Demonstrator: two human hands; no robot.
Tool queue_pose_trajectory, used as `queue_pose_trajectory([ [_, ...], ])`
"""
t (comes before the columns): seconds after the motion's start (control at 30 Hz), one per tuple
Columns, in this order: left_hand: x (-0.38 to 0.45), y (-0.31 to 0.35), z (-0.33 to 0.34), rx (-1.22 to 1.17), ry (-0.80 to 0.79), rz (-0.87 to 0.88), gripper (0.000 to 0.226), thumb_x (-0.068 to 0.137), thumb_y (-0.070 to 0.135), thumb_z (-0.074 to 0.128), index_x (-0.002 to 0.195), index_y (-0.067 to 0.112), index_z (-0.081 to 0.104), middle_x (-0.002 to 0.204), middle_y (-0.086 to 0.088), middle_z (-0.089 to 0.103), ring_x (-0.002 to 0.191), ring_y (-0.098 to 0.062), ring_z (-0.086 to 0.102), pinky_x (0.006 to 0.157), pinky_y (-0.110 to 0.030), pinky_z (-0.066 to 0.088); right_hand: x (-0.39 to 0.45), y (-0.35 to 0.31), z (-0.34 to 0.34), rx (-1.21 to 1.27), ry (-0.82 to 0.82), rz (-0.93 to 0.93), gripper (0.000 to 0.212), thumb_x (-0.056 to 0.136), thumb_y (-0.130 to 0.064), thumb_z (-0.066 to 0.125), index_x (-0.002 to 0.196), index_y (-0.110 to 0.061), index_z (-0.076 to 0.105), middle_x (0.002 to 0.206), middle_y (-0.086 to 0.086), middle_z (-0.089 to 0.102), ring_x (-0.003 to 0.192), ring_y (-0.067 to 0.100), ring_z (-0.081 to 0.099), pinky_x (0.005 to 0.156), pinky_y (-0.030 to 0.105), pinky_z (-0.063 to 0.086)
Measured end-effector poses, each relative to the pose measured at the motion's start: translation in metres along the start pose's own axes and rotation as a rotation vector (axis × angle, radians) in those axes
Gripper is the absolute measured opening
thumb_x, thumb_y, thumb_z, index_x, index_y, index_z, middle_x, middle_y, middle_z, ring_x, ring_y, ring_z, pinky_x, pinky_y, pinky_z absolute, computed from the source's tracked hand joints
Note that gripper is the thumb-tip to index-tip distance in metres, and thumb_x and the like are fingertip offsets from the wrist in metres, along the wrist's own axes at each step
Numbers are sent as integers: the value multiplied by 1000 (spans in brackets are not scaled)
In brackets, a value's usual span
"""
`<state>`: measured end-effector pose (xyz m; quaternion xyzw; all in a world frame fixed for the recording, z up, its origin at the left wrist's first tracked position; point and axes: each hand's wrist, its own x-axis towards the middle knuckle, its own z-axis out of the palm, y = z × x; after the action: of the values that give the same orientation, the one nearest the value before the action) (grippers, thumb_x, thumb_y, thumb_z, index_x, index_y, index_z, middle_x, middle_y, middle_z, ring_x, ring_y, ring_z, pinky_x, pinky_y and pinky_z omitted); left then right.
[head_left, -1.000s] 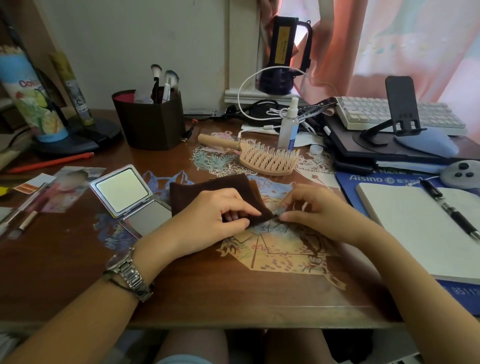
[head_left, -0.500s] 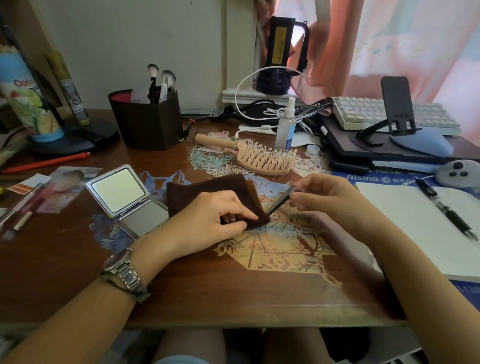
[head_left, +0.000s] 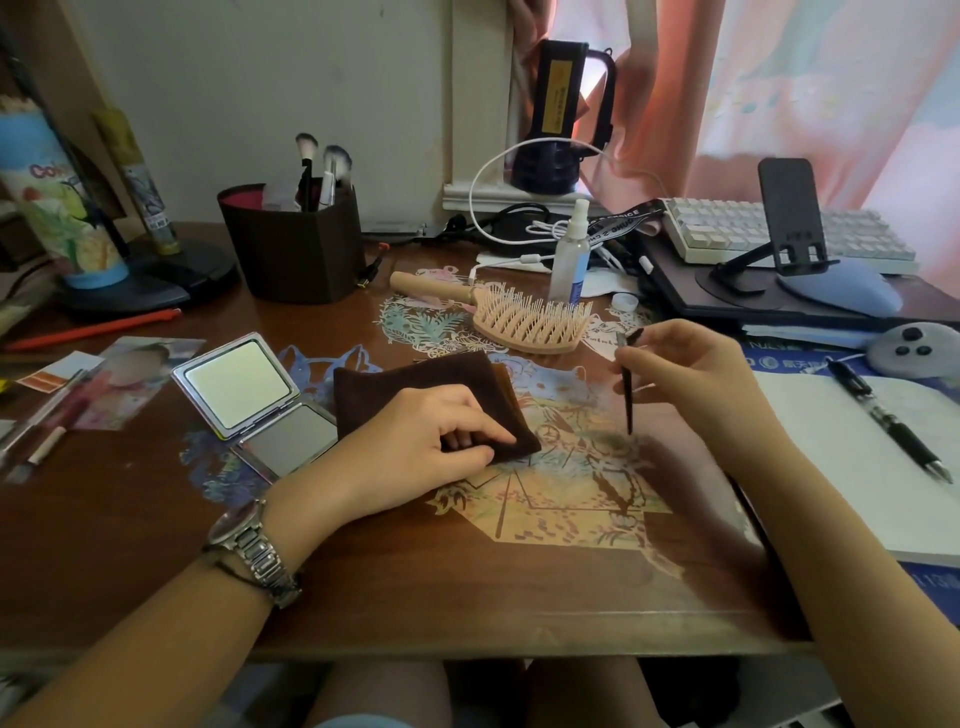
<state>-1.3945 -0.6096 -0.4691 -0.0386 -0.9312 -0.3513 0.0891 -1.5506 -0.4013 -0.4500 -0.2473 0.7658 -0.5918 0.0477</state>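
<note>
Tweezers (head_left: 628, 400), dark and slim, stand nearly upright in the right hand (head_left: 691, 374). Thumb and fingers pinch them near their upper end, and the tip points down at the desk (head_left: 363, 587) without touching it. That hand is raised off the wood, its other fingers loosely curled.

The left hand (head_left: 436, 436) rests on a folded brown cloth (head_left: 410, 379) that lies flat on the desk. Thumb and forefinger pinch the cloth's near corner, the one closest to the right hand, and the remaining fingers are tucked onto the fabric. A metal wristwatch (head_left: 254, 551) sits on that wrist. Hand and cloth are apart from the tweezers, with bare desk and a coloured paper cutout (head_left: 561, 504) between the two hands and below them.

Just outside the left hand an open compact mirror (head_left: 244, 384) touches or nearly touches the cloth's edge. Beyond the hands, roughly midway between them, a wooden hairbrush (head_left: 530, 322) lies bristles up, with a spray bottle (head_left: 571, 254) upright behind it. Farther beyond the left hand a dark holder (head_left: 296, 249) carries makeup brushes. Outside the right hand is an open notebook (head_left: 831, 447) with a black pen (head_left: 888, 421) lying on its page, and beyond that hand a keyboard (head_left: 727, 234) sits behind a phone stand (head_left: 789, 218).
</note>
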Motion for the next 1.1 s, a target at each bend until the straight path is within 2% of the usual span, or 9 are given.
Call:
queue_pose_trajectory([
  [0.1, 0, 1, 0, 4, 7, 5, 25, 87, 20, 67, 107, 35, 70, 91, 15, 59, 90, -3, 58, 73, -10, 44, 3, 7, -2, -263, 33, -29, 11, 80, -19, 73, 87, -13, 67, 82, 6, 71, 72, 22, 70, 65, 32, 58],
  [0.17, 0, 1, 0, 5, 9, 7, 25, 87, 20, 67, 107, 35, 70, 90, 15, 59, 89, -3, 58, 72, -10, 44, 5, 11, -1, -415, 42, -39, 12, 79, -24, 74, 87, -16, 68, 80, -2, 69, 71, 13, 66, 61, 25, 52],
  [0.27, 0, 1, 0, 8, 9, 6, 25, 87, 20, 67, 107, 34, 70, 92, 15, 59, 90, -5, 58, 72, -10, 44, 6, 16, 1, -539, 34, -49, 18, 80, -26, 73, 95, -18, 66, 82, -4, 68, 72, 5, 62, 57, 17, 42],
  [0.47, 0, 0, 1, 3, 10, 8, 25, 87, 19, 68, 107, 35, 70, 92, 13, 60, 90, -5, 59, 74, -12, 46, 5, 21, 3, -668, -7, -57, 31, 80, -26, 74, 106, -20, 58, 80, -7, 64, 78, 14, 62, 71, 30, 52],
  [0.8, -2, 1, 0, -50, 8, -24, 25, 86, 20, 68, 107, 32, 71, 92, 14, 59, 87, -5, 58, 74, -12, 46, -1, 12, 6, -785, -17, -150, 24, 81, -27, 72, 102, -28, 59, 92, -9, 63, 80, 13, 60, 67, 31, 51],
  [0.9, -2, 1, 0, -70, 6, -32, 24, 86, 20, 68, 108, 30, 72, 93, 13, 59, 86, -4, 58, 74, -12, 46, 3, -2, 15, -808, -103, -232, 19, 80, -26, 71, 96, -30, 61, 91, -10, 63, 80, 9, 60, 70, 36, 55],
  [1.1, -2, -1, 0, -82, -18, -33, 25, 88, 23, 65, 112, 29, 70, 95, 14, 56, 86, -1, 55, 75, -12, 46, 29, -49, 46, -862, -317, -329, 21, 77, -19, 75, 97, -21, 68, 91, -10, 62, 83, 12, 61, 77, 35, 55],
])
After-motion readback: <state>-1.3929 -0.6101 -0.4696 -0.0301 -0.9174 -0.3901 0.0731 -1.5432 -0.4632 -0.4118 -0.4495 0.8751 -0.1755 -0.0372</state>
